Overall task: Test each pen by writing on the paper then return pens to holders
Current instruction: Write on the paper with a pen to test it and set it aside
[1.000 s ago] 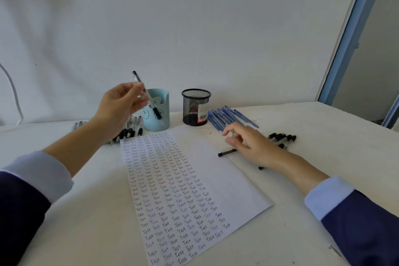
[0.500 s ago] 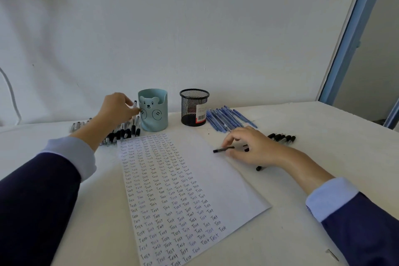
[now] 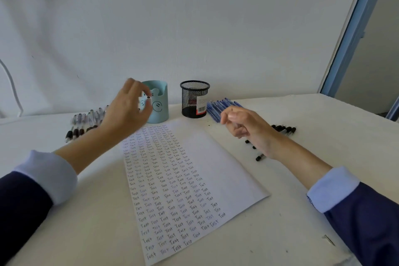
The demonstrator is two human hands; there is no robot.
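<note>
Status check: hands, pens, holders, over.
Left hand raised before teal cup, blurred, grip unclear. Right hand curled above paper edge, contents hidden. No pens protrude from cup or mesh holder; blue pens loose beside it.

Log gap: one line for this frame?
left hand raised before blue cup | right hand curled by black pens | grips unclear
</note>
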